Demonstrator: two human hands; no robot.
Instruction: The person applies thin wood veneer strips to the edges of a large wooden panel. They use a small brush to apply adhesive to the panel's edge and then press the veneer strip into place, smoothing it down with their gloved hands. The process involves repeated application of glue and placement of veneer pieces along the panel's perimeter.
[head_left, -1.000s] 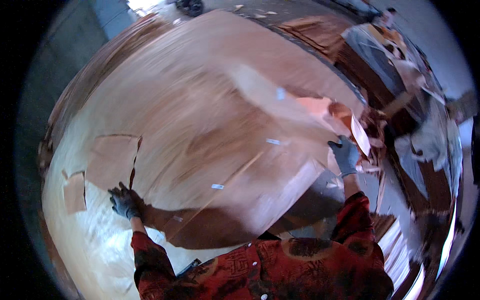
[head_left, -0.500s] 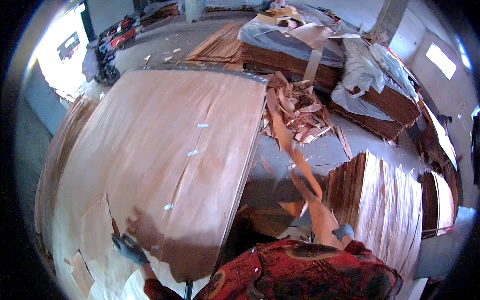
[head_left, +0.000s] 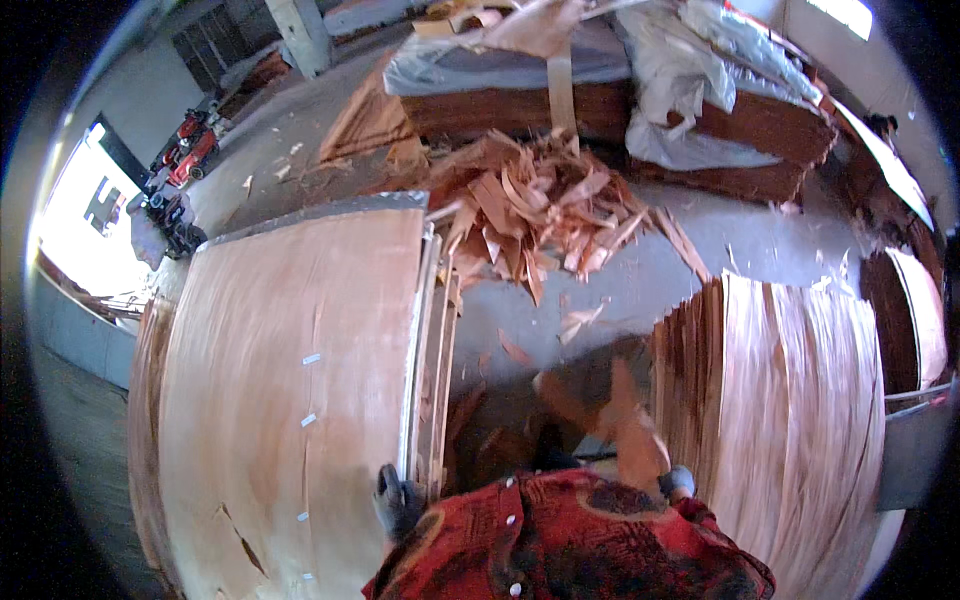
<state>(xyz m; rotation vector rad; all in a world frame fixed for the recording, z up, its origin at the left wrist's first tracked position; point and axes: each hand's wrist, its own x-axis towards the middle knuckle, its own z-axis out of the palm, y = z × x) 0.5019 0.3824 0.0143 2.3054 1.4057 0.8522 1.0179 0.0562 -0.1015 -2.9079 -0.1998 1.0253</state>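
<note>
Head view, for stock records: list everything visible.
Smooth stack: 1, light brown, left
Tabs: 4, whitish, on that stack
Scrap heap: 1, reddish brown, centre
Wrapped stacks: several, brown, background
Rough stacks: 2, brown and whitish, right
Floor: 1, grey, centre
Vehicles: 2, red, dark, left
Doorway: 1, white, left
Pillar: 1, whitish, upper left
Window: 1, white, upper right
Loose strips: several, brown, lower centre
Shirt: 1, red, bottom
Left hand: 1, grey glove, at smooth stack's edge
Right hand: 1, grey glove, near loose strips
</note>
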